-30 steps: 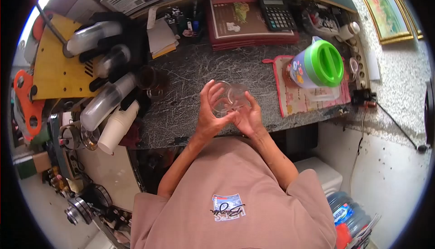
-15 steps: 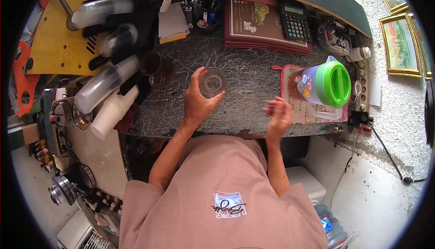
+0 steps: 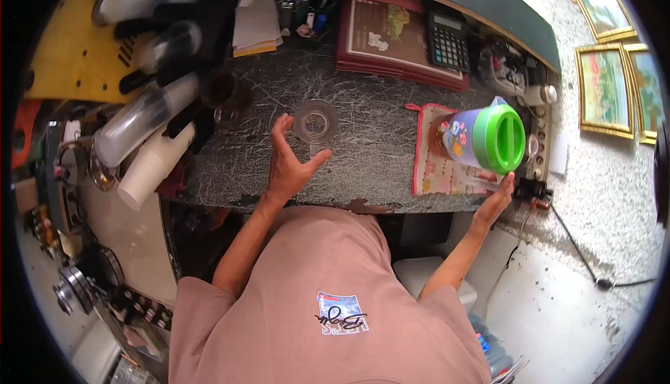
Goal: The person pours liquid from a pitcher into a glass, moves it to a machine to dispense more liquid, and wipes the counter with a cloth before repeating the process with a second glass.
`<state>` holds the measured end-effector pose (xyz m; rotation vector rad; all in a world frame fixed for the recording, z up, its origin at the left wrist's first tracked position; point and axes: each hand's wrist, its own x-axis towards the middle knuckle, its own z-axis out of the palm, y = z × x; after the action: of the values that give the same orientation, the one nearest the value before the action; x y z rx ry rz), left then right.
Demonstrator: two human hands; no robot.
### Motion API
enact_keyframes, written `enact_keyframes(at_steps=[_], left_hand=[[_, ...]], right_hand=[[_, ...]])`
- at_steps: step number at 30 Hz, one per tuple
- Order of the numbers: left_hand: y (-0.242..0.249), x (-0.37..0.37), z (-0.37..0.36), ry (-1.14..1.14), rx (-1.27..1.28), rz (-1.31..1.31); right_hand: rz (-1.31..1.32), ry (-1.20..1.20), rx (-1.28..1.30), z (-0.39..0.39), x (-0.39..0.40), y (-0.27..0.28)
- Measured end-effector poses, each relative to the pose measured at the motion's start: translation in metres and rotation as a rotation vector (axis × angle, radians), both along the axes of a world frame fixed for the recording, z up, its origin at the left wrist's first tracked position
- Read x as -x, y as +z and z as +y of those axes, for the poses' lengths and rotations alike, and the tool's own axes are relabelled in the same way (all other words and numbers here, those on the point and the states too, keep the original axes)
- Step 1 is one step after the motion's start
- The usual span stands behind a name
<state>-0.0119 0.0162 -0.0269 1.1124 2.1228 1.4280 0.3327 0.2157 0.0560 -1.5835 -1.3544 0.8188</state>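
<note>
A clear glass cup [image 3: 316, 121] stands upright on the dark, scratched counter, its round rim facing me. My left hand [image 3: 292, 167] is beside it, thumb and fingers spread apart around its near left side. To the right, a pitcher [image 3: 500, 139] with a green lid and cartoon print holds reddish-brown liquid. My right hand [image 3: 494, 202] is right at the pitcher's clear handle, fingers stretched up toward the lid's lower edge; its thumb is hidden. Under the pitcher lies a patterned cloth mat [image 3: 427, 167] with a red border.
Stacked plastic cups [image 3: 143, 119] and paper cups [image 3: 155, 167] stick out at the left beside a dark mug [image 3: 220, 89]. Along the back lie papers [image 3: 257, 24], maroon menus [image 3: 380, 28] and a calculator [image 3: 447, 40]. A black cable [image 3: 576, 248] hangs at the right.
My right hand has moved right, from over the counter to the pitcher's handle. My left hand has loosened from the glass cup. The whole view has shifted slightly.
</note>
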Motion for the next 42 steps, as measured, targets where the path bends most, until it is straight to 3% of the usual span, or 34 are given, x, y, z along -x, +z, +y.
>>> enact_keyframes(at_steps=[1,3,4,8,10,12,21,24,29,32,42], left_hand=[[-0.003,0.000,-0.006,0.022,-0.003,-0.047],[-0.001,0.005,-0.016,-0.022,0.057,-0.043],[-0.001,0.007,-0.020,-0.097,0.117,-0.034],[0.002,0.002,-0.019,-0.142,0.004,-0.143],[0.007,-0.003,-0.015,-0.181,-0.047,-0.173],[0.004,-0.003,-0.014,-0.213,-0.035,-0.206],[-0.003,-0.001,-0.016,-0.247,0.004,-0.195],[-0.004,-0.002,-0.014,-0.237,-0.071,-0.195],[-0.009,-0.001,-0.015,-0.274,-0.023,-0.197],[-0.012,0.002,-0.016,-0.307,0.006,-0.198],[0.001,0.007,-0.016,-0.321,0.046,-0.203]], right_hand=[[-0.004,0.028,-0.002,0.004,0.002,-0.004],[0.538,0.122,-0.100,0.010,0.004,-0.019],[0.560,0.221,-0.108,0.012,0.000,-0.022],[0.680,0.250,-0.140,0.025,0.009,-0.026],[0.541,0.072,-0.182,0.025,0.018,-0.022],[0.533,0.077,-0.200,0.020,0.029,-0.014],[0.490,0.303,-0.034,-0.004,0.068,0.047],[0.312,0.549,0.071,-0.013,0.090,0.069],[0.079,0.662,0.132,-0.024,0.126,0.096],[-0.203,0.794,0.187,-0.024,0.141,0.102],[-0.375,0.960,0.187,-0.037,0.188,0.131]])
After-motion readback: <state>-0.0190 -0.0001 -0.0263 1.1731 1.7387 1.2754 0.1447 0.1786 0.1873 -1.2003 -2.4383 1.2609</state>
